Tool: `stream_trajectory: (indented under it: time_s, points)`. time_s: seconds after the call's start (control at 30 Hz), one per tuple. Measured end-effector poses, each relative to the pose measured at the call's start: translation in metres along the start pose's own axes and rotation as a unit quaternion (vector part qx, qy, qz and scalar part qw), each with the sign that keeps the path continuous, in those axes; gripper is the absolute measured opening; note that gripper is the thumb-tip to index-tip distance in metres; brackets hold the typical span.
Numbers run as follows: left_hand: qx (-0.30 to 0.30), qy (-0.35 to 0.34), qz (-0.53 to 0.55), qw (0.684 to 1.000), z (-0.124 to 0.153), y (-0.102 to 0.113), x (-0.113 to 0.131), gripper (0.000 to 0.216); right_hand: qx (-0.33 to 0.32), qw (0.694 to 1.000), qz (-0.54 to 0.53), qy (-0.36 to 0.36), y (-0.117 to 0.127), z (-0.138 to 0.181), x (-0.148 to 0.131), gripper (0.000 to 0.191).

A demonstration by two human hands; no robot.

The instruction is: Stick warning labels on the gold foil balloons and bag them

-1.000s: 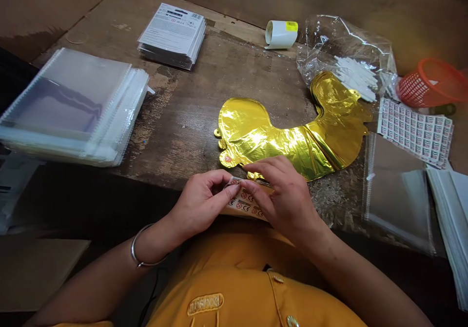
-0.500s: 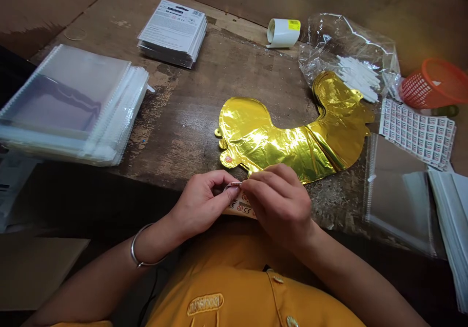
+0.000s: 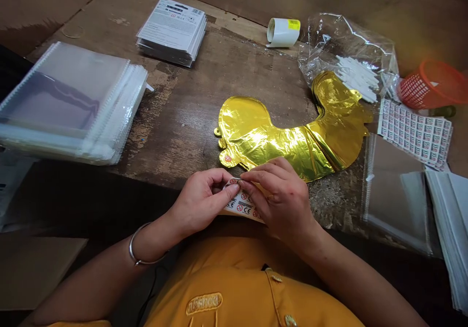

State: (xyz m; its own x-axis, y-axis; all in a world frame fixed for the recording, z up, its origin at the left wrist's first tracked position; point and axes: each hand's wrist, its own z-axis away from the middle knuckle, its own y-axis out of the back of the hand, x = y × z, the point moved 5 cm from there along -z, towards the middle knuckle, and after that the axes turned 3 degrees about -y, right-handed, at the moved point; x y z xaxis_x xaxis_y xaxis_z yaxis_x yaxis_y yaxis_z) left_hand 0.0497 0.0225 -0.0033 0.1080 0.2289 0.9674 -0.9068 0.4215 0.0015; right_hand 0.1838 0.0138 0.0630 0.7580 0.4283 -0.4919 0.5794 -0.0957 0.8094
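A sheet of small printed stickers (image 3: 243, 204), with CE marks and red symbols, is held at the table's front edge. My left hand (image 3: 199, 202) is closed on its left end between thumb and fingers. At the sheet's upper edge, the thumb and forefinger of my right hand (image 3: 280, 198) are pinched together; they partly hide what is between them. Just beyond both hands lies a stack of flat gold foil balloons (image 3: 285, 144), curved in shape. A small reddish round mark shows on the tab at its lower left.
Clear plastic sleeves (image 3: 73, 93) are piled at left, with printed cards (image 3: 173, 27) behind them. A white label roll (image 3: 284, 33), a clear bag of white sticks (image 3: 358, 78), an orange basket (image 3: 431, 86), another sticker sheet (image 3: 415, 129) and a single sleeve (image 3: 398, 195) lie at right.
My right hand's fingers have shifted slightly up and left along the sheet's edge, so more printed stickers show below them. My left hand keeps its hold. The foil stack stays put.
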Motion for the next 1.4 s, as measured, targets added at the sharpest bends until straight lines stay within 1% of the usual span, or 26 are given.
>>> stream_trajectory:
  time_s: [0.1,0.23,0.33,0.43,0.5,0.57,0.6,0.63,0.7,0.77,0.8,0.9,0.97,1.03,1.1,1.17,1.2,1.27,1.37,1.4]
  points:
    - [0.0,-0.009,-0.017,1.0,0.0,0.0,-0.001,0.024,0.013,0.999,0.023,0.021,0.0,0.004,-0.002,0.008]
    - [0.003,-0.023,-0.027,0.999,0.0,0.001,0.001,0.025,0.015,0.992,0.083,0.089,-0.004,0.01,-0.004,0.009]
    - [0.006,-0.033,-0.036,0.999,-0.001,0.001,0.003,0.025,-0.013,0.99,0.086,0.112,-0.007,0.01,-0.004,0.011]
    - [0.007,-0.036,-0.023,0.999,-0.001,0.001,0.005,0.024,-0.036,0.991,0.055,0.119,-0.007,0.007,-0.007,0.01]
    - [0.008,-0.026,-0.009,1.0,-0.001,0.001,0.004,0.023,-0.021,0.995,0.016,0.096,-0.003,0.005,-0.007,0.009]
    - [0.004,-0.01,0.011,1.0,0.0,0.0,0.002,0.023,0.009,0.999,-0.008,0.038,0.001,0.003,-0.003,0.004]
    - [0.001,-0.002,0.022,1.0,0.0,0.0,0.001,0.024,0.017,1.0,-0.014,0.005,0.002,0.002,0.001,0.005]
    - [-0.002,0.002,0.03,1.0,0.001,-0.001,0.0,0.024,0.013,1.0,-0.018,-0.022,0.001,0.002,0.005,0.01]
    - [-0.007,-0.002,0.029,1.0,0.001,-0.001,0.0,0.024,-0.02,0.998,-0.032,-0.053,-0.003,0.002,0.009,0.015]
    - [-0.009,-0.016,0.012,1.0,0.001,-0.001,0.001,0.023,-0.053,0.995,-0.056,-0.064,-0.006,0.002,0.011,0.01]
    - [-0.009,-0.022,0.001,1.0,0.002,0.0,0.001,0.022,-0.057,0.994,-0.065,-0.068,-0.007,0.001,0.011,0.007]
    - [-0.008,-0.029,-0.018,0.999,0.001,0.001,0.001,0.021,-0.041,0.993,-0.084,-0.073,-0.004,0.0,0.009,0.005]
    - [-0.007,-0.03,-0.021,0.999,0.001,0.001,0.0,0.02,-0.022,0.994,-0.083,-0.061,-0.002,0.0,0.007,0.006]
    - [-0.007,-0.03,-0.02,0.999,0.001,0.001,0.001,0.019,0.001,0.998,-0.051,-0.02,-0.001,0.002,0.003,0.007]
    - [-0.007,-0.027,-0.018,0.999,0.0,0.0,0.001,0.021,0.02,0.999,0.008,0.045,-0.001,0.006,-0.002,0.007]
    - [-0.012,-0.021,-0.014,1.0,0.0,0.0,0.001,0.023,0.02,0.993,0.057,0.099,-0.004,0.011,-0.006,0.009]
    - [-0.015,-0.015,-0.009,1.0,-0.001,-0.001,0.001,0.025,0.013,0.991,0.069,0.11,-0.005,0.012,-0.007,0.01]
    - [-0.026,0.004,0.013,1.0,-0.001,-0.002,0.0,0.025,-0.001,0.993,0.062,0.096,-0.006,0.012,-0.006,0.012]
    - [-0.034,0.029,0.04,0.998,-0.001,-0.002,-0.002,0.024,0.004,1.0,0.02,0.019,-0.001,0.007,0.001,0.006]
    - [-0.034,0.032,0.038,0.998,-0.001,-0.002,-0.002,0.024,0.005,1.0,0.008,-0.006,0.001,0.005,0.003,0.008]
